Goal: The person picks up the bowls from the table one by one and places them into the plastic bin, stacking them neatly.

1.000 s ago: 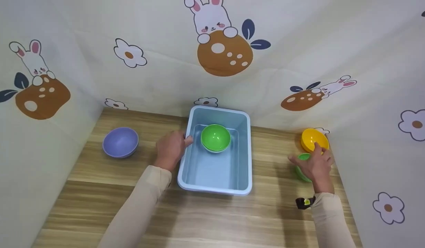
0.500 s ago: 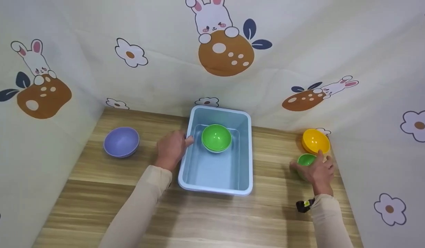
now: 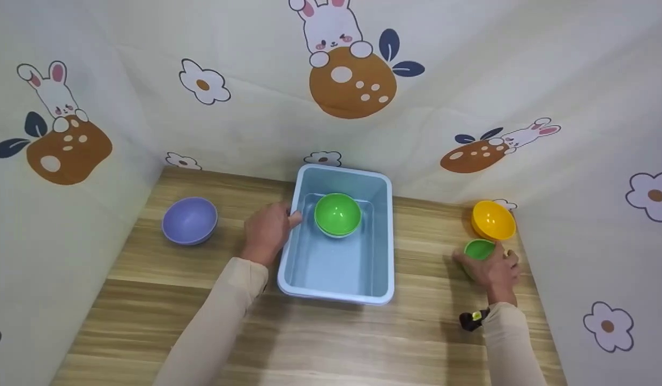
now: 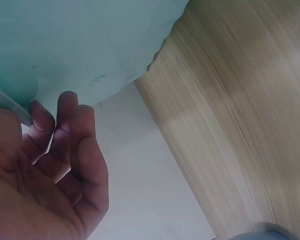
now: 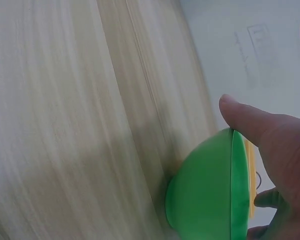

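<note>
My left hand point(image 3: 265, 231) grips the left rim of a light blue plastic tub point(image 3: 388, 236), thumb over the edge and fingers curled below it in the left wrist view. Inside the tub sits a bright green bowl point(image 3: 337, 213) with a paler rim showing beneath. At the far right, my right hand point(image 3: 494, 271) holds a second green bowl point(image 5: 205, 185) across its rim, thumb on the left side and fingers on the right. That bowl stands upright on the table, partly hidden by the hand. Just behind it is a yellow bowl point(image 3: 492, 220).
A purple bowl point(image 3: 190, 220) stands on the wooden table point(image 3: 331, 348) to the left of the tub. Cloth walls point(image 3: 245, 128) printed with rabbits and flowers enclose the table at the back and both sides. The yellow bowl is close to the right wall.
My right hand has come down and back from over the yellow bowl to the green bowl in front of it. My left hand and the tub have stayed put.
</note>
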{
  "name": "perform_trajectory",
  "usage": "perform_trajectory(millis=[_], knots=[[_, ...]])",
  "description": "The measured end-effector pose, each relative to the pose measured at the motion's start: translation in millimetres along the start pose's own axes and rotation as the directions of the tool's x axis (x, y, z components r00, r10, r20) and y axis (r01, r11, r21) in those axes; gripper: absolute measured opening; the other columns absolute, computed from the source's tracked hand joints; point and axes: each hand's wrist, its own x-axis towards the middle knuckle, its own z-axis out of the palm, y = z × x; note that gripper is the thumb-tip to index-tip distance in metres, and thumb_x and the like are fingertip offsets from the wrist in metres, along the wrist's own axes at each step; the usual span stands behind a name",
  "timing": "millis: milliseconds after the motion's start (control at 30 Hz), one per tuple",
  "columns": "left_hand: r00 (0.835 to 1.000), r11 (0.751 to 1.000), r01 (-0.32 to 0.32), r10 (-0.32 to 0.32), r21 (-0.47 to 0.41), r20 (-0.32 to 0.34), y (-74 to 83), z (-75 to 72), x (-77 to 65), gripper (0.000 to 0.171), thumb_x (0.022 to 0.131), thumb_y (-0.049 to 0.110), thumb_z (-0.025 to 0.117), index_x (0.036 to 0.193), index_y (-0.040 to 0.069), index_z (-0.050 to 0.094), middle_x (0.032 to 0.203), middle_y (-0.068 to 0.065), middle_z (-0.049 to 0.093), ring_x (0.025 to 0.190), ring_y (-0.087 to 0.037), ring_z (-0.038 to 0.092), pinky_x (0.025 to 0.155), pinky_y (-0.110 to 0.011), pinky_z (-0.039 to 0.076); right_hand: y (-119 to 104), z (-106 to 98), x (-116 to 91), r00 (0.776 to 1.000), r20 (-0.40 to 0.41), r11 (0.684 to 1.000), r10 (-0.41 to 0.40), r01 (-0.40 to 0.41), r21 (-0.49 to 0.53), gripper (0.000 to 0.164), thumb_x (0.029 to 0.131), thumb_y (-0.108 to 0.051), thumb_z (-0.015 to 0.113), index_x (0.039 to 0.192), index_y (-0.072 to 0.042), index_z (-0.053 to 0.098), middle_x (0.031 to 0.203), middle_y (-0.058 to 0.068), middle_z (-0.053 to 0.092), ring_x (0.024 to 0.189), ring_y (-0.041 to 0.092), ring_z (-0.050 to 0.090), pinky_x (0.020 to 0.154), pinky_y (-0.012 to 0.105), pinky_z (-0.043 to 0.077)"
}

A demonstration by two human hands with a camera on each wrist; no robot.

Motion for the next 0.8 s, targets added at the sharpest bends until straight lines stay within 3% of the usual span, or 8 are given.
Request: perform_trajectory(millis=[367, 800], knots=[[1.000, 1.000, 0.023, -0.022, -0.019, 0.021, 1.9, -1.9, -0.9, 0.026, 0.099, 0.036, 0.057, 0.097, 0.014, 0.070, 0.075, -0.005, 0.063, 0.074, -0.022, 0.061, 0.064, -0.034, 0.042, 2.4, 0.9, -1.1, 0.999, 0.038, 1.000, -0.007, 0.006, 0.031, 0.126, 0.080, -0.066, 0.073, 0.161, -0.005, 0.000, 0.157, 0.042, -0.003, 0.138, 0.061, 0.012, 0.108, 0.073, 0.026], [0.999, 0.999, 0.034, -0.034, -0.021, 0.031, 1.8, -1.3, -1.0, 0.029, 0.099, 0.038, 0.058, 0.097, 0.012, 0.071, 0.075, -0.005, 0.064, 0.072, -0.021, 0.060, 0.062, -0.033, 0.042, 2.7, -0.7, -3.4, 0.999, 0.046, 1.000, -0.014, 0.015, -0.001, 0.128, 0.078, -0.071, 0.073, 0.161, -0.003, 0.003, 0.152, 0.044, 0.007, 0.133, 0.060, 0.020, 0.104, 0.070, 0.035]])
